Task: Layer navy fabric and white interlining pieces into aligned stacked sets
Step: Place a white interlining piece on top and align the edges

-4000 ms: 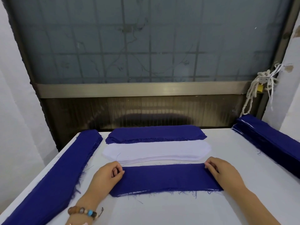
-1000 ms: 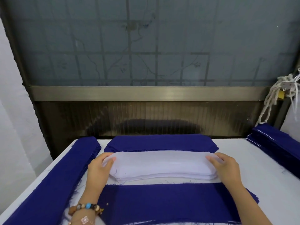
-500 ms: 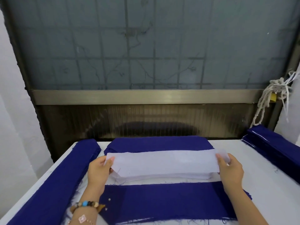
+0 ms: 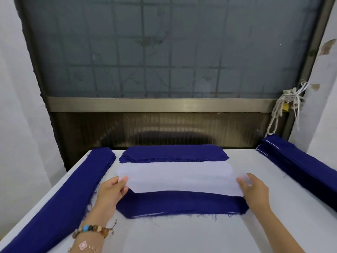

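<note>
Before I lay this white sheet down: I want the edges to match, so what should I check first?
1. Left hand pinches its end of the white sheet: ok.
2. Right hand holds the other end: ok.
3. Sheet spread without folds: ok.
4. Navy piece lies flat on the table: ok.
5. Sheet covers the navy piece: not ok, its near part is bare.
6. Angled corners matched: cannot tell.

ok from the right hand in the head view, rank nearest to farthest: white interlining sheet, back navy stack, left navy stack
1. white interlining sheet, its right end pinched by the right hand
2. back navy stack, far centre
3. left navy stack, across on the left side
</note>
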Demonstrator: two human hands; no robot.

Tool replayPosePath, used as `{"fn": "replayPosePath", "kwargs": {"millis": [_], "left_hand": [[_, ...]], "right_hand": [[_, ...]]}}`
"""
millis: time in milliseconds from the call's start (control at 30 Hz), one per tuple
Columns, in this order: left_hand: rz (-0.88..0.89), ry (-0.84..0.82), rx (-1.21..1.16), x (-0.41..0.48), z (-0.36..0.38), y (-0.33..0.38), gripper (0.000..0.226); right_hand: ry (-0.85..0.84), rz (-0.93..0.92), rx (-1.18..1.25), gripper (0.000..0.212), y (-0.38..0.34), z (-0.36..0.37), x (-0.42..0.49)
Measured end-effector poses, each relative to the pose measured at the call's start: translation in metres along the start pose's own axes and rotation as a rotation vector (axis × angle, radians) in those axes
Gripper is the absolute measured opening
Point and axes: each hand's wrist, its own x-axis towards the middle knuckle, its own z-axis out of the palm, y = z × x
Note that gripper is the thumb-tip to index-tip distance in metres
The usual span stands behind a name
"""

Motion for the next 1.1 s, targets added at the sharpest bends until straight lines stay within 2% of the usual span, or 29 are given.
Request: {"fn": "replayPosePath", "kwargs": {"millis": [133, 200, 333, 467, 600, 867, 1100], "left_hand": [[0.03, -0.053, 0.138, -0.004, -0.013, -0.017, 0.025], [0.082, -0.054, 0.263, -0.006, -0.014, -0.021, 0.025], [0.291, 0.068, 0.596, -0.012, -0.008, -0.023, 0.021], [0.458, 0.116, 0.87, -0.018, -0.007, -0.028, 0.02], [0.444, 0.119, 0.814, -0.017, -0.009, -0.027, 0.018], [0.46, 0.126, 0.785, -0.022, -0.005, -0.024, 0.016], [0.472, 0.138, 0.93, -0.026, -0.004, -0.024, 0.013]], "right_hand": [[-0.069, 0.01, 0.042, 0.009, 0.011, -0.005, -0.01], [-0.066, 0.016, 0.041, 0.012, 0.015, -0.005, -0.012], [-0.091, -0.068, -0.079, 0.017, 0.013, -0.004, -0.016], [-0.101, -0.062, -0.131, 0.016, 0.008, -0.005, -0.018], [-0.098, -0.081, -0.241, 0.015, 0.007, -0.005, -0.019], [-0.092, -0.055, -0.217, 0.019, 0.009, -0.006, -0.018], [-0.09, -0.026, -0.211, 0.016, 0.012, -0.003, -0.016]]}}
